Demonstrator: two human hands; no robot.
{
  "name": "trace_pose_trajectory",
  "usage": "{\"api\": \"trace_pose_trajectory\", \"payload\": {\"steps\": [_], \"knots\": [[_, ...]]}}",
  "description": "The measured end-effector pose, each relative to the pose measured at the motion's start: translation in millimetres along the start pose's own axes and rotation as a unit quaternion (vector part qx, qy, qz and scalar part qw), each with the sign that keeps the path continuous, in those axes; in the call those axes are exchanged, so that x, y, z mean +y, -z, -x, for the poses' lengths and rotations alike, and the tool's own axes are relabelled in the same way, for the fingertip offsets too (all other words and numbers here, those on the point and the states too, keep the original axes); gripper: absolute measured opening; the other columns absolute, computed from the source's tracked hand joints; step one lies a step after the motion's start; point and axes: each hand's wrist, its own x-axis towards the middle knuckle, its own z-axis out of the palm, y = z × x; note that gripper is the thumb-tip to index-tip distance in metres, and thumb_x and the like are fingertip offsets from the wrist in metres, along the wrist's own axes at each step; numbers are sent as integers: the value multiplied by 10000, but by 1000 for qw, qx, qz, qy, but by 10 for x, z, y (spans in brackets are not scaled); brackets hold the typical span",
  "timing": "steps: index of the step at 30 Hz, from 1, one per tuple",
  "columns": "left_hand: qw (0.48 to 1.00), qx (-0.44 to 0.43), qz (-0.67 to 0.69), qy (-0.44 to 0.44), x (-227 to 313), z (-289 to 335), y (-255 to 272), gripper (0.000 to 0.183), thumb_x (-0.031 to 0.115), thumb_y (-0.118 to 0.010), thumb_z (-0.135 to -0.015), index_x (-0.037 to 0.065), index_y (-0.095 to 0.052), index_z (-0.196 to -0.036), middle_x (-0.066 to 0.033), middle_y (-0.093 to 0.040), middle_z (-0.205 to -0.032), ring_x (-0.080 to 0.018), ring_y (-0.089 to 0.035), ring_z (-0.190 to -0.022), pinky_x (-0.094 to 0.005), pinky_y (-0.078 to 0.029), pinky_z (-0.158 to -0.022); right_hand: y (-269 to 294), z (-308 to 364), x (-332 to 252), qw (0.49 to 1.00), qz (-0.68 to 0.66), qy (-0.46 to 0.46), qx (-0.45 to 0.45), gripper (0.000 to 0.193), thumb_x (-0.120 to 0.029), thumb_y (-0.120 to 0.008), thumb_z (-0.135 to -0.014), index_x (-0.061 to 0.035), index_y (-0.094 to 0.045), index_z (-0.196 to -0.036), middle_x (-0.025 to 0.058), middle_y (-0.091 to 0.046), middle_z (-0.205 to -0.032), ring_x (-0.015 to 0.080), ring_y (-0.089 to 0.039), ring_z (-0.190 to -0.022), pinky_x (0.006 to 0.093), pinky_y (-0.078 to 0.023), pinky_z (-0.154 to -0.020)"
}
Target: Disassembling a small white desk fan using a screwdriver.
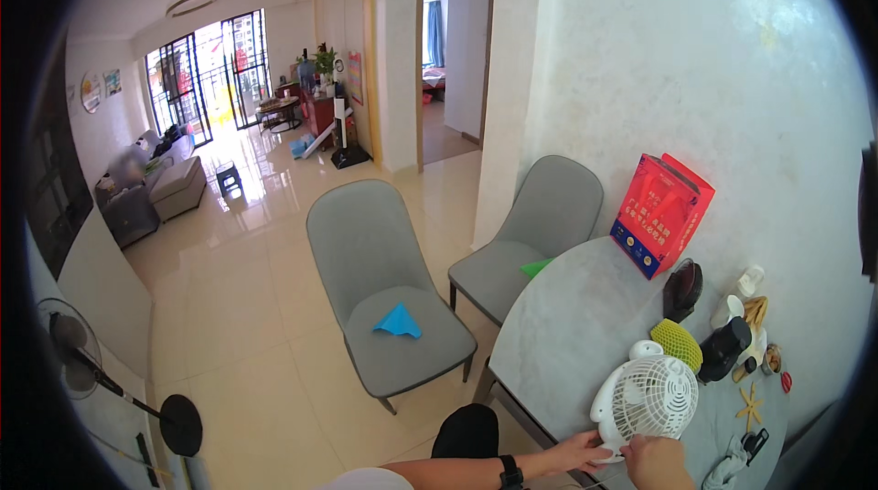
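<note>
A small white fan with a round grille lies on the grey table, near its front edge. My left hand, a dark watch on its wrist, grips the lower end of the fan with the fingertips. Close beside it, my right hand is closed with its fingers pinched against the fan's lower part. Whatever sits between those right fingers is hidden. A thin pale cord shows below the left hand. Just behind the fan lies a yellow-green netted thing.
The table also bears a red bag, a black bottle, a white cup, a wooden star-shaped piece and a crumpled white bag. Two grey chairs stand beyond, one with a blue cloth. A floor fan stands left.
</note>
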Motion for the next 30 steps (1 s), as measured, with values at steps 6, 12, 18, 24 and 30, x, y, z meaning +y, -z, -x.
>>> {"api": "trace_pose_trajectory", "payload": {"steps": [6, 12, 18, 24, 30], "knots": [[999, 19, -8, -30, -72, -25, 1, 561, 329, -678, -1013, 96, -469, -1478, -25, -612, -1294, -133, -633, -1086, -318, -560, -941, 56, -9, 62, 990, -66, 105, 65, 207, -210, -596, -975, -23, -659, -912, 211, -698, -819, 433, -678, -755, 526, -531, -668], [999, 17, -11, -31, -21, 9, -19, 543, 336, -680, -1010, 101, -483, -1457, -23, -615, -1280, -136, -633, -1061, -323, -562, -923, 113, -32, -53, 998, 16, -56, -25, 138, -182, -626, -941, -51, -671, -945, 210, -686, -882, 437, -667, -747, 519, -529, -643], [1000, 7, -16, 2, -5, -20, 3, 558, 273, -664, -1029, 90, -442, -1508, -42, -563, -1403, -169, -625, -1152, -345, -559, -992, 154, 6, -6, 988, -66, 108, 83, 180, -192, -604, -982, -31, -671, -939, 246, -700, -848, 413, -691, -756, 526, -533, -657], [1000, 18, -13, 6, 41, 4, -16, 540, 265, -667, -1028, 93, -460, -1496, -44, -563, -1412, -178, -641, -1139, -347, -565, -983, 134, -15, -75, 998, -12, -63, 0, 115, -157, -629, -922, -57, -678, -950, 227, -670, -805, 428, -669, -782, 532, -526, -683], [1000, 9, -14, 1, 22, -37, 7, 554, 264, -666, -1027, 98, -442, -1506, -40, -563, -1408, -172, -637, -1151, -343, -563, -983, 91, -12, 28, 990, -65, 95, 81, 148, -163, -597, -947, -42, -668, -994, 239, -687, -839, 427, -681, -810, 542, -522, -690]]}}
